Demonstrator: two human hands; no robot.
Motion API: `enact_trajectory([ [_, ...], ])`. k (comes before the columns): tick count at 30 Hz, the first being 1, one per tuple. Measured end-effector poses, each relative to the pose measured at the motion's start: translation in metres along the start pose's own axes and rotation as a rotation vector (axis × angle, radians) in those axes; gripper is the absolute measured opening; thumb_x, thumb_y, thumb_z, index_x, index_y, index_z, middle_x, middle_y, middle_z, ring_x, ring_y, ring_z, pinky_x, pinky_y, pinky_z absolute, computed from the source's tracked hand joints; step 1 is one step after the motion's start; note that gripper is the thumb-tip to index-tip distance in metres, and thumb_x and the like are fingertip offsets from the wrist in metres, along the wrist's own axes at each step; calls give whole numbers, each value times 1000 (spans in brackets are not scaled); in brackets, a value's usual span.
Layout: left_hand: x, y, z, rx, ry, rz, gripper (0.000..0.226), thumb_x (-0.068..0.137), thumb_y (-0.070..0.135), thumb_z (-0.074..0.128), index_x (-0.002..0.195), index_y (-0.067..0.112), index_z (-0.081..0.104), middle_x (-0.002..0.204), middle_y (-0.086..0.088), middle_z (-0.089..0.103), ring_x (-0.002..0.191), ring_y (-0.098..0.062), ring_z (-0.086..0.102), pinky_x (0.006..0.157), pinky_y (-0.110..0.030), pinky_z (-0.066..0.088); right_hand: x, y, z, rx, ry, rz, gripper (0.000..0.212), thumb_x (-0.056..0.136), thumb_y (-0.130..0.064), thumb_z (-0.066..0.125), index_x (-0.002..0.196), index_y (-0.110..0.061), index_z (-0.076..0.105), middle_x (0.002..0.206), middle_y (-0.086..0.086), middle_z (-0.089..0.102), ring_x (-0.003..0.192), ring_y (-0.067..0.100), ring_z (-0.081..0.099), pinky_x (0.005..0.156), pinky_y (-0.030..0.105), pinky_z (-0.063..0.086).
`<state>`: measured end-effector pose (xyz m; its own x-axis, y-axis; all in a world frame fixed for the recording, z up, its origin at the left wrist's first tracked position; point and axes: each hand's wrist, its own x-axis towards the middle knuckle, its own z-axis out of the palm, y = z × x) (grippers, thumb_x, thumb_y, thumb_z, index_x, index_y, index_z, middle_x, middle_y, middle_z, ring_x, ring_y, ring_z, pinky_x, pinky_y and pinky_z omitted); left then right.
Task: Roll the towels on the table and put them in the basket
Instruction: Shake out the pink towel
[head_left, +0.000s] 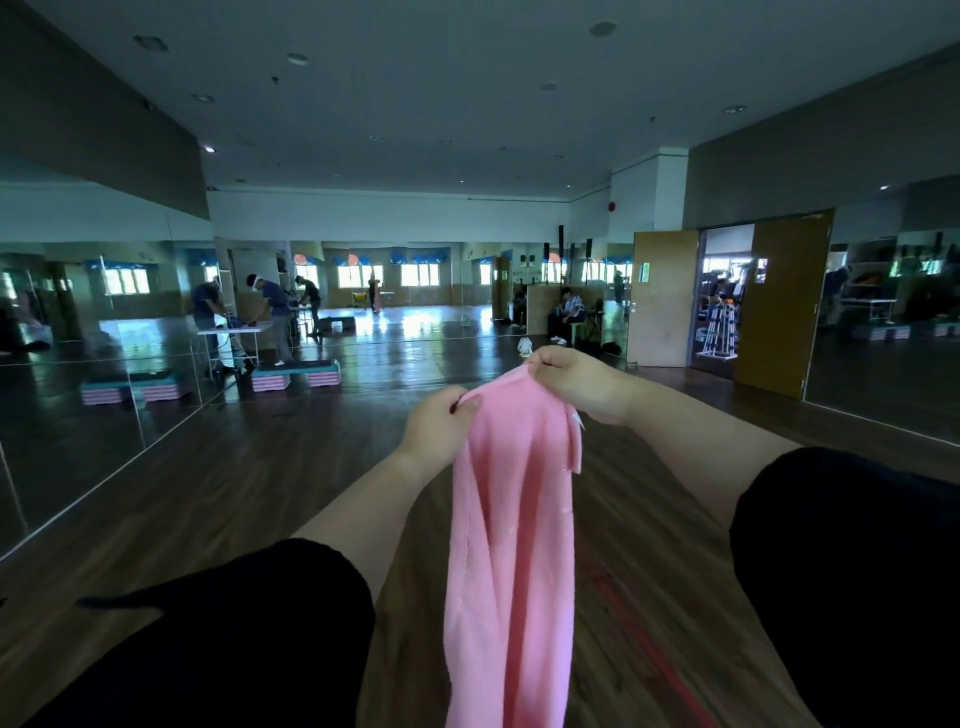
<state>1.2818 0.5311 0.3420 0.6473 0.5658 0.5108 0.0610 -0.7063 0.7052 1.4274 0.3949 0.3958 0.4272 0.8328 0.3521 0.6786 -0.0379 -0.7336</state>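
Pinching the top edge of a soft pink terry towel (511, 545), the left hand (439, 423) and right hand (574, 382) are holding it hanging over the wooden floor (208, 493); next, probably, laying it flat for rolling.

A pink towel (511, 545) hangs lengthwise in loose folds, its top edge bunched and raised, its lower end out of view.

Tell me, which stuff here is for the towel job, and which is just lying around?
For the job: towel, held up by the left hand and right hand. No basket in view.
Just lying about: step platforms, far table, white bag, door.
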Motion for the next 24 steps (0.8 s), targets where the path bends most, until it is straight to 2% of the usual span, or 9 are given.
enact_trajectory([
  [2, 7, 5, -2, -45, 32, -5, 34, 98, 24, 53, 65, 26, 49, 63, 8, 48, 62, -9, 43, 55, -23, 30, -2, 6, -7, -115, -21, -6, 24, 100, -33, 50, 89, -13, 59, 91, 2, 59, 86, 14, 55, 87, 32, 46],
  [4, 15, 9, -5, -104, 50, 2, 37, 97, 24, 56, 61, 26, 49, 60, 8, 46, 61, -11, 41, 55, -25, 29, -2, 9, -14, -265, -53, -46, 34, 93, -41, 60, 98, -8, 60, 96, 7, 61, 86, 15, 58, 81, 31, 48],
  [6, 21, 12, -7, -110, 61, 21, 40, 96, 26, 57, 58, 22, 48, 57, 6, 44, 60, -13, 39, 57, -29, 29, -1, 11, -19, -333, -31, -126, 27, 92, -39, 63, 102, -13, 63, 100, 4, 63, 89, 14, 59, 82, 31, 48],
  [10, 28, 12, -5, 66, 62, 54, 24, 97, 31, 56, 77, 18, 62, 70, 10, 56, 66, -8, 49, 59, -22, 36, -2, 11, -32, -428, 107, -217, 22, 99, -37, 51, 102, -19, 64, 96, 0, 67, 90, 17, 61, 79, 35, 50],
  [13, 29, 18, 4, 90, 28, 5, 28, 100, 32, 49, 90, 9, 61, 75, 4, 56, 66, -11, 47, 56, -23, 35, -3, 8, -43, -755, 183, -207, 27, 101, -49, 37, 105, -33, 59, 91, -7, 67, 83, 15, 61, 68, 32, 49],
  [15, 30, 24, 12, 29, 12, -29, 29, 102, 31, 44, 95, 7, 58, 75, 0, 54, 62, -12, 44, 53, -26, 33, -2, 10, -46, -871, 221, -186, 30, 101, -51, 32, 107, -35, 57, 88, -7, 66, 80, 16, 60, 60, 27, 42],
  [19, 33, 28, 18, -40, 13, 13, 29, 103, 32, 40, 92, 10, 54, 70, 1, 48, 59, -12, 40, 53, -27, 32, -2, 16, -52, -855, 255, -138, 30, 103, -48, 30, 111, -32, 54, 87, -4, 65, 80, 19, 59, 57, 26, 38],
  [22, 35, 27, 17, -18, -59, 87, 41, 99, 42, 49, 90, 3, 58, 71, -2, 50, 61, -12, 43, 56, -25, 34, -5, 23, -60, -891, 229, -106, 29, 104, -46, 28, 114, -32, 50, 81, -2, 62, 77, 20, 60, 58, 28, 42],
  [24, 36, 21, 15, 38, -162, 107, 48, 90, 49, 61, 80, 2, 58, 68, -1, 50, 59, -10, 44, 54, -23, 34, -9, 26, -63, -952, 222, -119, 28, 104, -44, 27, 112, -31, 50, 74, -3, 59, 70, 19, 58, 55, 28, 41],
])
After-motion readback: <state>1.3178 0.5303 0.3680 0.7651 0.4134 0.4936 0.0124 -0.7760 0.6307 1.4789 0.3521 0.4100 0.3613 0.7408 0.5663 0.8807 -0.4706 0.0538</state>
